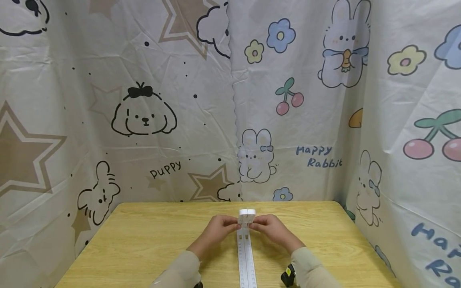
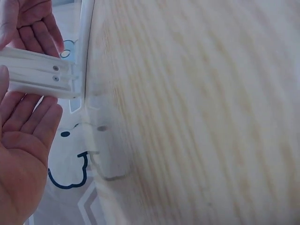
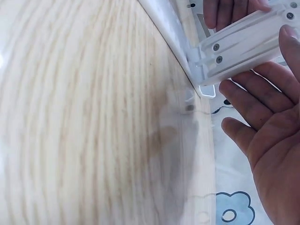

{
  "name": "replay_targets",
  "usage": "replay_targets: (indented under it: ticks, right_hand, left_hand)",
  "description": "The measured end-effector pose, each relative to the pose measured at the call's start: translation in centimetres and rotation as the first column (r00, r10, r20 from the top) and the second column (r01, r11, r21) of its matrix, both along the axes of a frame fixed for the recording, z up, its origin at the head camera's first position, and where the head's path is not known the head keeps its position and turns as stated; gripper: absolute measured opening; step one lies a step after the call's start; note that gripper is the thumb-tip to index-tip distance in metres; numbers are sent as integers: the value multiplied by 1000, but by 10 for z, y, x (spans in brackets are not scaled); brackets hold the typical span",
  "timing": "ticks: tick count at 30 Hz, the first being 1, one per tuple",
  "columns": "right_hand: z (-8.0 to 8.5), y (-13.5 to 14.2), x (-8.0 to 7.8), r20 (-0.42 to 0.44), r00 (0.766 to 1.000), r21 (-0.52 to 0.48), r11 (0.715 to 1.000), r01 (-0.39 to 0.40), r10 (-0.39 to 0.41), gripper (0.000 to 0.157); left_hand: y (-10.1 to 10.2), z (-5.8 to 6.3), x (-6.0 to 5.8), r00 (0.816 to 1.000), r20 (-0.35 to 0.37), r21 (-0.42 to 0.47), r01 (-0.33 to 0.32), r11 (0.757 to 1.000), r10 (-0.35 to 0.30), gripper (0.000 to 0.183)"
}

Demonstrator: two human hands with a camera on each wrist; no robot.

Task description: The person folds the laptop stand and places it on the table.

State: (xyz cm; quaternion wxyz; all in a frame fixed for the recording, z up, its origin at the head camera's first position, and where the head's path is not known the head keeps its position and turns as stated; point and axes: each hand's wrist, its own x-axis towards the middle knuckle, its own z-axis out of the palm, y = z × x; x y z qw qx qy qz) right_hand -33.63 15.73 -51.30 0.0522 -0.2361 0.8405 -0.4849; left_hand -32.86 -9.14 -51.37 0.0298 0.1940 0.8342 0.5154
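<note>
A long white plastic strip (image 1: 247, 262) lies along the table, a seam running down its middle and small slots near its far end. From that end rises a white upright bracket (image 1: 247, 216); its ribbed side with small screws (image 3: 219, 59) shows in the right wrist view. My left hand (image 1: 217, 230) pinches the bracket's left edge between thumb and fingers. On the opposite edge, my right hand (image 1: 271, 228) pinches it the same way. In the left wrist view the bracket (image 2: 37, 77) stands between both hands, partly cut off by the frame.
The wood-grain table (image 1: 151, 236) ends at a rounded far edge just beyond the bracket. Printed cloth (image 1: 201, 120) hangs behind and at both sides. A black device with a yellow patch (image 1: 288, 275) sits by the right sleeve.
</note>
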Motion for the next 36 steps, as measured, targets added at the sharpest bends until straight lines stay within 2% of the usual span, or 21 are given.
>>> replay_targets:
  ticks: [8, 16, 28, 36]
  right_hand:
    - [7, 7, 5, 63, 995, 19, 996, -84, 83, 31]
    - [4, 10, 8, 109, 979, 12, 985, -174, 171, 43]
    - [-1, 11, 16, 119, 981, 43, 986, -161, 155, 51]
    - [-4, 11, 19, 72, 986, 120, 980, -157, 149, 57]
  left_hand:
    - [-4, 5, 8, 993, 70, 4, 94, 996, -94, 30]
    - [-14, 6, 12, 980, 97, -70, 180, 981, -173, 50]
    - [-14, 4, 16, 975, 87, -147, 215, 966, -204, 56]
    - [-13, 2, 17, 972, 87, -178, 231, 956, -219, 56]
